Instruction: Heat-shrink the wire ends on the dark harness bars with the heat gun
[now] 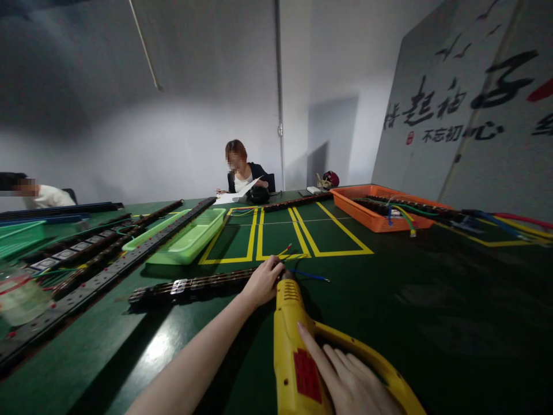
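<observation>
In the head view my right hand (pixel 352 377) grips a yellow heat gun (pixel 288 328) by its body and handle loop, with the index finger stretched along its side. The heat gun's dark nozzle points away from me, close to my left hand (pixel 264 279). My left hand is closed around the right end of a long dark strip assembly (pixel 203 286) lying on the table. A blue wire (pixel 311 276) and a short wire with a red and yellow tip stick out beyond my fingers. The heat gun partly hides my left fingertips.
Yellow tape rectangles (pixel 257 236) mark the green table (pixel 415 311). A light green basket (pixel 190 242), more long strips and a clear jar (pixel 21 297) stand left. An orange basket (pixel 375 222) holding strips and wires stands right. Across the table a person (pixel 246 173) holds paper; another sits far left.
</observation>
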Demonstrator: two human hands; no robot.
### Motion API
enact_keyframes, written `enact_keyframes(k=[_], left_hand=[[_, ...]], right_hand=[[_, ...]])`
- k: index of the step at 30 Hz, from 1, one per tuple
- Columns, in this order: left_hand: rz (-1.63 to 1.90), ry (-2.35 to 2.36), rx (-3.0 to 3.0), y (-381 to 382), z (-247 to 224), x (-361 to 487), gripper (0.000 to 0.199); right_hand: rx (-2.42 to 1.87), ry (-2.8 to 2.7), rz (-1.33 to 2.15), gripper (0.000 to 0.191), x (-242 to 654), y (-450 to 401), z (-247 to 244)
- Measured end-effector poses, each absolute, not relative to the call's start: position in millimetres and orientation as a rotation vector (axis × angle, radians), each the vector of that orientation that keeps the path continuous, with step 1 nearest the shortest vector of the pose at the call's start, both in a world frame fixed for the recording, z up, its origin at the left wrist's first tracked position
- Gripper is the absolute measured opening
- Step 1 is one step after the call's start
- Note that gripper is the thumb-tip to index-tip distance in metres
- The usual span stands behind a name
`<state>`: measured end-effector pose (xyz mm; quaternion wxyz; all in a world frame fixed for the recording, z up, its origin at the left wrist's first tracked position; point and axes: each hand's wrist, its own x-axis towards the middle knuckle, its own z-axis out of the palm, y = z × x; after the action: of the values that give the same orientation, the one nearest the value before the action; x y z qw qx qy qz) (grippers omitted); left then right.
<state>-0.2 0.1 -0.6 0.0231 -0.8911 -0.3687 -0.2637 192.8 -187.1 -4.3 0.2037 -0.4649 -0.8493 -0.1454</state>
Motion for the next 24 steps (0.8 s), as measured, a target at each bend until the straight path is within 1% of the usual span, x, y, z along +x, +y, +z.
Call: enact_keyframes(k=[2, 6, 8, 10, 16, 24], left_hand=[[-0.840, -1.137, -2.747, 0, -1, 0, 0.024], [-0.849, -1.121, -2.727, 1, -2, 0, 0.019], [-0.855, -1.115, -2.712, 1, -2, 0, 0.019], [-0.877, -1.128, -2.679, 1, -2, 1, 0.019], [-0.835, -1.138, -2.523, -3, -2, 2, 0.018], [-0.768, -1.205, -2.437, -16, 2, 2, 0.024]], right_hand=[[-1.396, -2.365, -0.221, 0.091, 195, -189, 4], [-1.548, -2.371, 0.182, 0.114, 201, -186, 21], [-1.610, -2.371, 0.283, 0.119, 207, -183, 25], [-1.643, -2.361, 0.311, 0.120, 214, -182, 24], [-1.613, -2.330, 0.187, 0.122, 236, -184, 19], [-1.443, -2.331, -0.352, 0.119, 275, -194, 17]])
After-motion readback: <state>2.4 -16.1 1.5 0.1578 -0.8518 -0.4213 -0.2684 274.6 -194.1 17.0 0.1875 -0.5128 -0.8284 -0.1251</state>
